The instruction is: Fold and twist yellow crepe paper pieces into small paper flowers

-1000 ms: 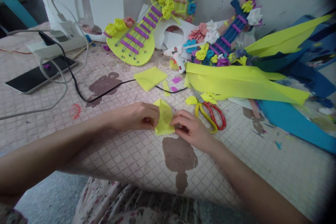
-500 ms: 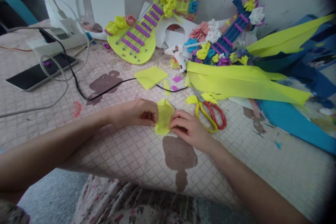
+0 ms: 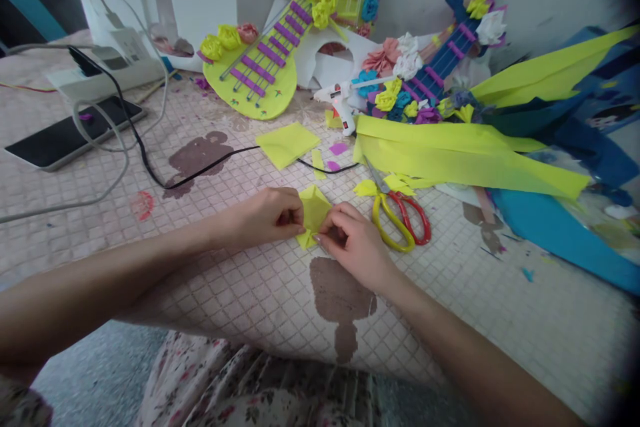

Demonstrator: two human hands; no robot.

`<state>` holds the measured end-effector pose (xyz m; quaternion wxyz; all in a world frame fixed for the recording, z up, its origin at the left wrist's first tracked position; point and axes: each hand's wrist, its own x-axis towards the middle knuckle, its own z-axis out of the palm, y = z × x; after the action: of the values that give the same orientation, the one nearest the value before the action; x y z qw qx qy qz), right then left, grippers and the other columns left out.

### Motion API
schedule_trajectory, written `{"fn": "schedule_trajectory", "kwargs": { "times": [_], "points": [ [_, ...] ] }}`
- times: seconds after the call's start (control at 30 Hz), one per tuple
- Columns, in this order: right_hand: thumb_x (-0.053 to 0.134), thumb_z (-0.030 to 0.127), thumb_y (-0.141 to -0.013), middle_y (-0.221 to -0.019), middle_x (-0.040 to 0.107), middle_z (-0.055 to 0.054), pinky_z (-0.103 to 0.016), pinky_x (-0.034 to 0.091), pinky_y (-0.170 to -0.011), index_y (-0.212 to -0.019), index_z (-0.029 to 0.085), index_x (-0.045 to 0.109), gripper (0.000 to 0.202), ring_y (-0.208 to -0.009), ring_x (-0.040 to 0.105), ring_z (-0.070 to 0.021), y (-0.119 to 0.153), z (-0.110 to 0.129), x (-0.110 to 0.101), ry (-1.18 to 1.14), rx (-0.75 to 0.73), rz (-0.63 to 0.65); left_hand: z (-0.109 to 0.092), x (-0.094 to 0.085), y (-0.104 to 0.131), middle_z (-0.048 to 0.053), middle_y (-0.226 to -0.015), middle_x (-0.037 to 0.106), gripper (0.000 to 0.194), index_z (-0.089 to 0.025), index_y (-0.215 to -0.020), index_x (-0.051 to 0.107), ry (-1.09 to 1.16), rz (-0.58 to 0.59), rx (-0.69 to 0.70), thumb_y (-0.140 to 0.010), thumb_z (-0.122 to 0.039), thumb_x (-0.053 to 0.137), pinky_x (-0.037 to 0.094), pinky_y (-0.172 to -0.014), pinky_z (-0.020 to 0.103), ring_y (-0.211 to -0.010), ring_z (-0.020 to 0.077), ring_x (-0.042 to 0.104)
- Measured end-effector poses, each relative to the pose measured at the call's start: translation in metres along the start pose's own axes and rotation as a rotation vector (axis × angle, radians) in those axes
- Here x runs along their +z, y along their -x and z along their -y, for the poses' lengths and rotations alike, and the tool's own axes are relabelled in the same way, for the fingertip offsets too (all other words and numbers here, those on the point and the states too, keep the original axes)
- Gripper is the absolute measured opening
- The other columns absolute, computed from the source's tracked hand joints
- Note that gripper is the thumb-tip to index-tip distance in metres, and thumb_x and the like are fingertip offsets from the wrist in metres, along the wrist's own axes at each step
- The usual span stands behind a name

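Observation:
A small piece of yellow crepe paper (image 3: 314, 207) lies on the table between my hands, its near edge gathered. My left hand (image 3: 275, 215) pinches its left side with curled fingers. From the right, my right hand (image 3: 353, 237) grips the lower right edge between thumb and fingertips. Both hands cover parts of the paper. Just right of my right hand rest scissors (image 3: 407, 217) with one yellow and one red handle loop. Beyond the paper lies a flat yellow square (image 3: 287, 145), next to small purple scraps (image 3: 338, 148).
A white glue gun (image 3: 341, 107) lies behind, by a yellow paper strip (image 3: 465, 155). Paper guitars, one yellow (image 3: 253, 73) and one blue (image 3: 440, 67), carry paper flowers. At left are a phone (image 3: 70, 133), a power strip (image 3: 105, 73) and a black cable (image 3: 195, 177).
My right hand has shifted slightly left and up, closer to my left hand. The paper's near edge is more gathered between my fingers. My left hand has barely moved.

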<state>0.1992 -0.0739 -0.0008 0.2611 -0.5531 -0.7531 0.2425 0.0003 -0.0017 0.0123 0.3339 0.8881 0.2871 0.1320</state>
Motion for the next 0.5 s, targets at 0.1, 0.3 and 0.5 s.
{"fn": "schedule_trajectory", "kwargs": {
  "times": [0.1,0.3,0.5],
  "points": [
    [0.065,0.015,-0.077,-0.082,0.053,0.000,-0.028,0.043,-0.062,-0.074,0.020,0.055,0.011,-0.070,0.053,-0.0132,0.000,0.000,0.000,-0.006,0.003,-0.009,-0.001,0.001,0.001,0.001,-0.068,0.054,0.011,-0.013,-0.068,0.057,-0.027,-0.043,0.003,-0.078,-0.018,0.056,0.036,-0.055,0.019,-0.059,0.0083,0.047],
    [0.062,0.017,-0.081,-0.094,0.055,-0.002,-0.028,0.044,-0.068,-0.085,0.022,0.062,0.006,-0.078,0.055,-0.0133,0.001,-0.006,-0.007,-0.073,-0.059,0.105,-0.001,-0.002,0.002,0.001,-0.072,0.056,0.010,-0.013,-0.071,0.059,0.003,0.017,0.015,-0.079,-0.019,0.058,0.037,-0.056,0.019,-0.060,0.0081,0.048],
    [0.060,0.012,-0.081,-0.102,0.051,-0.003,-0.026,0.046,-0.071,-0.084,0.022,0.064,0.011,-0.085,0.055,-0.0126,0.001,-0.010,-0.017,-0.156,-0.108,0.235,-0.003,-0.014,0.002,0.002,-0.083,0.057,0.007,-0.014,-0.080,0.064,0.084,0.208,0.017,-0.079,-0.017,0.058,0.041,-0.063,0.018,-0.067,0.0081,0.052]
  ]
}}
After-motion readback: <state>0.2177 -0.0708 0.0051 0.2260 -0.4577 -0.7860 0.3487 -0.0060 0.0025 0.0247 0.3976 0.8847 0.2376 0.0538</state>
